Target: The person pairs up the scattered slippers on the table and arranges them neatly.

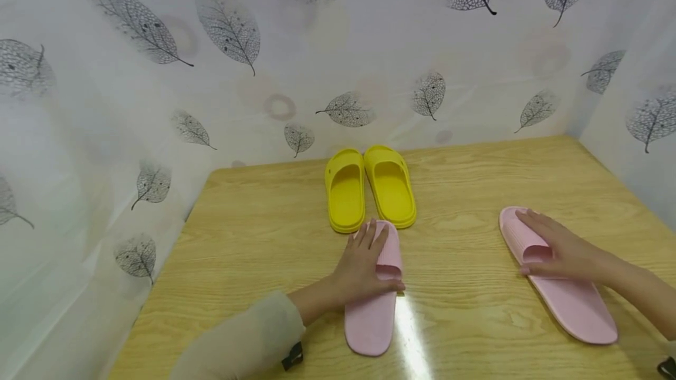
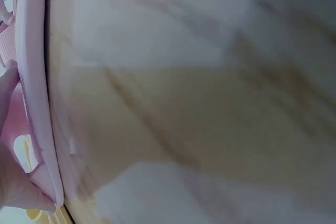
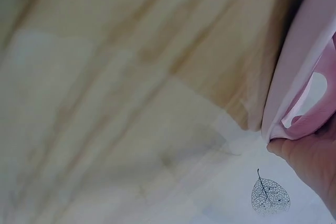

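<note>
Pink slippers (image 1: pixel 372 333) are under both our hands, well apart on the table (image 1: pixel 253 251). The left slipper (image 1: pixel 371 318) lies near the middle, its toe just beside the heels of the yellow slippers (image 1: pixel 345 195); the right slipper (image 1: pixel 573 305) lies aslant, its toe angled inward. Our left hand (image 1: pixel 361 268) grips its slipper over the ribbed strap (image 1: pixel 389 250), thumb reaching to the inner edge; our right hand (image 1: pixel 565 257) grips the other much the same way. Whether either sole is lifted clear of the wood, we cannot tell. We judge it best to hold each strap lightly, since it looks soft and could crease, and to let thumb and fingers steady the sole from both sides so the heel does not swing. On the left we want particular care, as the toe could nudge the yellow pair; on the right, a small wrist turn should be enough to swing the toe.
</note>
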Available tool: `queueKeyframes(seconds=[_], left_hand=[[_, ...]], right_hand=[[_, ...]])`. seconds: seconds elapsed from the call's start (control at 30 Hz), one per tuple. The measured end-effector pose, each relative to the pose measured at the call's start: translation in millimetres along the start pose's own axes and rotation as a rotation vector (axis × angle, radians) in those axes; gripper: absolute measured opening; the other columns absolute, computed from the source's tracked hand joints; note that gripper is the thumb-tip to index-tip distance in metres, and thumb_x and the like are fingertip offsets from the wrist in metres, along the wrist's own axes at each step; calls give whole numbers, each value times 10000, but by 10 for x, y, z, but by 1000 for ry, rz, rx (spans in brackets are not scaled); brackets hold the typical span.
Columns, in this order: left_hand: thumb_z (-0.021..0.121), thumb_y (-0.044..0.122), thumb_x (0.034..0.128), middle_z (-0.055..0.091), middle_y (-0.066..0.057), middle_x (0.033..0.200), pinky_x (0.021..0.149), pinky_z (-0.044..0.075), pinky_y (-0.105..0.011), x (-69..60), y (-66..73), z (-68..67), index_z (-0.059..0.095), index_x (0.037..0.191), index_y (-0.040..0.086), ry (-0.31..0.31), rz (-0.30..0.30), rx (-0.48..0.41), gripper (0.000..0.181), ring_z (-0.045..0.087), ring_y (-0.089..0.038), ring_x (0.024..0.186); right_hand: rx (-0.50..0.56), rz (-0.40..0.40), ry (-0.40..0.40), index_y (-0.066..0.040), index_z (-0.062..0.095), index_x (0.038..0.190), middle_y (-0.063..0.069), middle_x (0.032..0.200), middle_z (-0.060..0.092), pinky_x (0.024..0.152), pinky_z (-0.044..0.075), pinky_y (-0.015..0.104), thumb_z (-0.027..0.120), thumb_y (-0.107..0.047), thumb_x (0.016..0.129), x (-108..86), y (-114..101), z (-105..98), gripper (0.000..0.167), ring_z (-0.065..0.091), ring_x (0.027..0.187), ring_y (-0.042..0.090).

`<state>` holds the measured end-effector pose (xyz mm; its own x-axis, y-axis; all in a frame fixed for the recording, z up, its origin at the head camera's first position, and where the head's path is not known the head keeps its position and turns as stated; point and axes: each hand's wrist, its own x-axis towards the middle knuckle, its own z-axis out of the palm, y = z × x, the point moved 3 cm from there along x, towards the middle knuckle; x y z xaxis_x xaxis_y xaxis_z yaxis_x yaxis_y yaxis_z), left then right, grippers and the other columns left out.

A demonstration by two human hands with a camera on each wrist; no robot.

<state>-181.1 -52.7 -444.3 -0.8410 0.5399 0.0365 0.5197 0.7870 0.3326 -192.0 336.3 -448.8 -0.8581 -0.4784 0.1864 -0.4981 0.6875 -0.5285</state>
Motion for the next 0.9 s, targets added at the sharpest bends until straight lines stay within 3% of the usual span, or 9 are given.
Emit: queueKeyframes(seconds=[0.13,0.3,0.9], left_hand=[[639,678,735,94,-215,1564,1122,177,-561,-16,11,25,131,1525,100,12,-4,8,1103,96,-358,1444],[631,679,741,132,-237,1552,1120,189,-557,-37,55,15,139,1520,74,32,-4,15,1103,127,-366,1438],[596,646,792,87,-231,1560,1109,164,-596,-65,119,43,100,1523,69,11,-23,-12,1055,88,-375,1440]], right_hand=[[19,0,-7,-66,206,1506,427,1426,205,1110,-14,608,844,-213,658,0,-13,6,1071,143,1305,617],[11,-22,-8,-50,197,1504,421,1427,212,1130,-38,555,844,-214,659,-3,-14,15,1076,118,1329,595],[-7,-36,2,-46,197,1502,421,1424,217,1120,-63,574,834,-209,671,-6,-22,29,1060,83,1319,620]])
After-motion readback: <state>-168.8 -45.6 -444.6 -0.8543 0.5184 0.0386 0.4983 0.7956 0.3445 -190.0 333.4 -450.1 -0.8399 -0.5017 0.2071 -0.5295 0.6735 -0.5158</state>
